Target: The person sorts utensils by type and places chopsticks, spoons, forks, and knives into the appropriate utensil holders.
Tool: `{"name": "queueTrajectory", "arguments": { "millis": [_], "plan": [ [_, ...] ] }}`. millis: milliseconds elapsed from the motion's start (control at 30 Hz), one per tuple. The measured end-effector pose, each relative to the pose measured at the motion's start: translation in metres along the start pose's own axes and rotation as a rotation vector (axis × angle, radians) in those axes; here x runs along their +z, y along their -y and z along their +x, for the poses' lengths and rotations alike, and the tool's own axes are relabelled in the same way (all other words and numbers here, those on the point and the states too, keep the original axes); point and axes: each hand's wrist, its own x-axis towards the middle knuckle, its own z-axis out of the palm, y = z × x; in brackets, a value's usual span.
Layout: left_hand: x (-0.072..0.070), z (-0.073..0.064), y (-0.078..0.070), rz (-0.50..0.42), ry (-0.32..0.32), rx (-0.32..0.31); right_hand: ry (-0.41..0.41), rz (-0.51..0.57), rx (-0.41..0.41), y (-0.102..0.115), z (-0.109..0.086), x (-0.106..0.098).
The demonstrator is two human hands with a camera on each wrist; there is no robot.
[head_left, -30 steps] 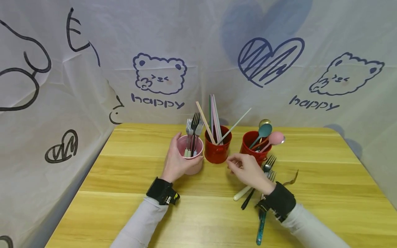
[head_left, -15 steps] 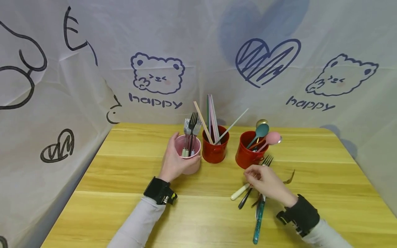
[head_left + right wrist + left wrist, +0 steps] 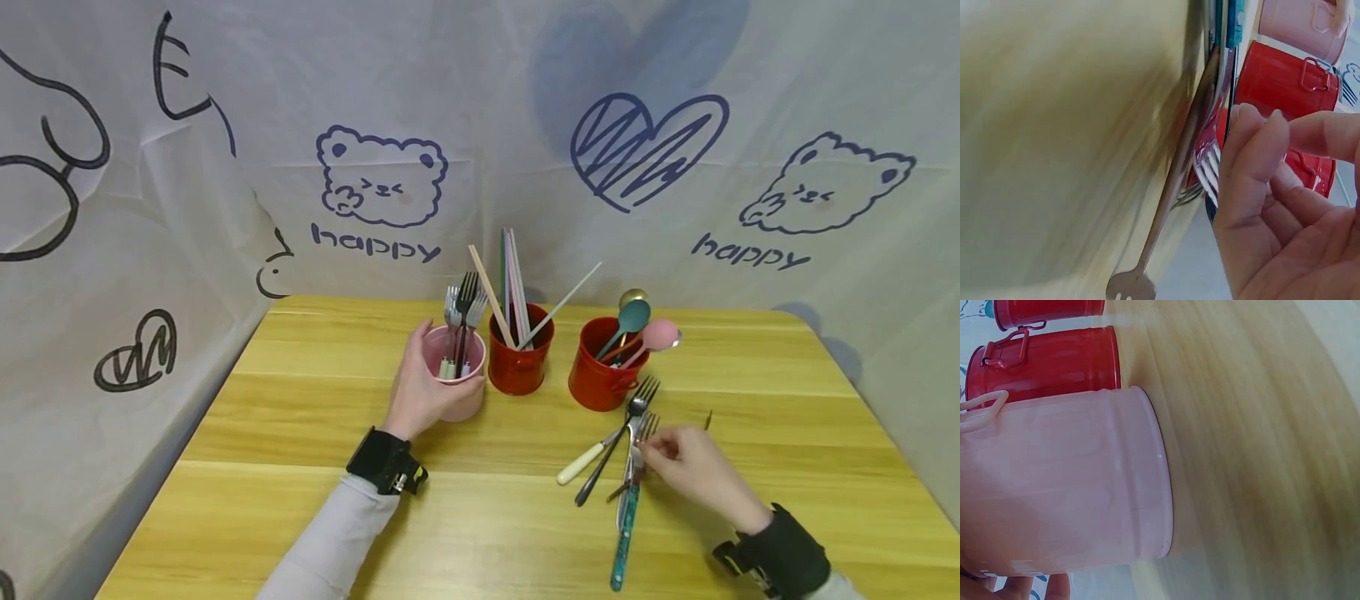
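Observation:
My left hand (image 3: 423, 392) grips a pink bucket (image 3: 465, 407), thumb on the near side. Several forks (image 3: 467, 292) stand in it, tines up. My right hand (image 3: 697, 467) hovers at a loose pile of cutlery, its bent fingertips close to a teal-handled fork (image 3: 622, 550). Whether they touch that fork cannot be told; nothing shows between thumb and forefinger in the right wrist view. Crossing in the pile are a cream-handled utensil (image 3: 579, 467) and a dark fork (image 3: 600, 477). A brown fork (image 3: 1169, 187) lies beneath, partly hidden by the hand in the head view.
Right of the pink bucket stands a red bucket (image 3: 517, 379) of chopsticks (image 3: 517, 292). Another red bucket (image 3: 596, 387) holds several spoons (image 3: 660, 335), close behind the pile. A white cloth (image 3: 510, 100) with drawings hangs behind the wooden table (image 3: 300, 500).
My right hand has moved right and toward me, from beside the red buckets to the cutlery pile, uncovering the dark fork's tines. The left hand stays on the pink bucket.

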Motion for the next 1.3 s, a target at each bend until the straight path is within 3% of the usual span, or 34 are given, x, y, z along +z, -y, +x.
{"name": "queueTrajectory", "arguments": {
  "millis": [233, 467, 967, 1300],
  "plan": [
    [-0.001, 0.0, -0.001, 0.002, 0.001, 0.0, 0.068, -0.071, 0.071, -0.004, -0.012, 0.001],
    [0.0, -0.001, -0.002, 0.004, 0.002, -0.009, 0.182, 0.02, 0.094, -0.006, -0.018, 0.009],
    [0.0, -0.001, -0.001, 0.013, -0.009, 0.005, 0.175, 0.012, 0.141, -0.002, -0.02, 0.023],
    [0.0, 0.0, 0.0, 0.026, -0.013, 0.008, 0.274, 0.188, 0.132, -0.007, -0.014, 0.028]
  ]
}}
